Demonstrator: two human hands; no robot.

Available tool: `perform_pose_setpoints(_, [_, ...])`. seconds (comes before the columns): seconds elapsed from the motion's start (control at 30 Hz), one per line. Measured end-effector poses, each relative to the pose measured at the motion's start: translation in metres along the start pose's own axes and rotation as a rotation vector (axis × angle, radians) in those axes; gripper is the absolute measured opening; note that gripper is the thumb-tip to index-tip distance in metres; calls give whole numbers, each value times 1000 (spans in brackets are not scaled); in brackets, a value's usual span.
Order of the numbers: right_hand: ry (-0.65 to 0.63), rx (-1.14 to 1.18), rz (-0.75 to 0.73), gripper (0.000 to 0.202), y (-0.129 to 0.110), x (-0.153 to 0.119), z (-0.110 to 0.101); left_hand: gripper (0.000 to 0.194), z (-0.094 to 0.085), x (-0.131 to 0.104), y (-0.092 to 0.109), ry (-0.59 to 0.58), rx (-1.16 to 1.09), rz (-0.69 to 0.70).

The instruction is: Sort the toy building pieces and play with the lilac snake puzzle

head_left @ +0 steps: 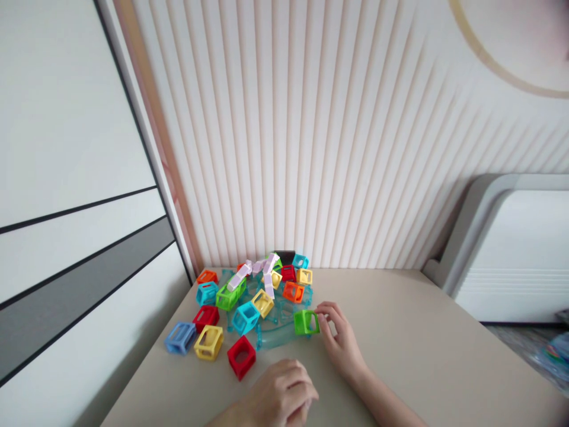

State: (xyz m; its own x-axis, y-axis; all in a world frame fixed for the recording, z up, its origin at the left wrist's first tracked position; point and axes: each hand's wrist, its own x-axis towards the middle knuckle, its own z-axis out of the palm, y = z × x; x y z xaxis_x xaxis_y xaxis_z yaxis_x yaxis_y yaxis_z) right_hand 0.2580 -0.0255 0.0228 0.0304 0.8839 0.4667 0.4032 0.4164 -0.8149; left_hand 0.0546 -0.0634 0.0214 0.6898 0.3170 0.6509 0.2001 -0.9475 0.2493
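My right hand [340,339] has its thumb and fingers closed at the right edge of a green open-sided cube block [300,322]. Close to the front of the table, my left hand [284,388] is curled with its fingertips turned down; whether anything is in them is hidden. A red cube block [241,357] sits just beyond the left hand. Under and beside the green cube lies a clear teal curved track piece [278,335]. Left of these stand a yellow block [208,343] and a blue block [180,338].
Farther back is a pile with a cyan block [245,318], an orange block [293,292], more teal track pieces and pale purple linked pieces [269,276]. A ribbed wall [284,148] rises behind the table [413,338]. A white cabinet [80,178] borders the left side.
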Motion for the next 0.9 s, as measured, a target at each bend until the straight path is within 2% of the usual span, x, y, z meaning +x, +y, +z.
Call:
perform_pose_setpoints(0.47, [-81, -124, -115, 21, 3, -3, -3, 20, -9, 1, 4, -114, 36, -43])
perform_pose_setpoints(0.6, [-142, -122, -78, 26, 5, -4, -2, 20, -16, 3, 8, -135, 10, -123])
perform_pose_setpoints(0.7, [-173, -116, -36, 27, 6, -4, 1, 23, -18, 4, 9, -135, 83, -215])
perform_pose_setpoints(0.9, [-177, -84, 53, 24, 4, -5, 3, 42, -9, -6, 2, -212, 208, -421])
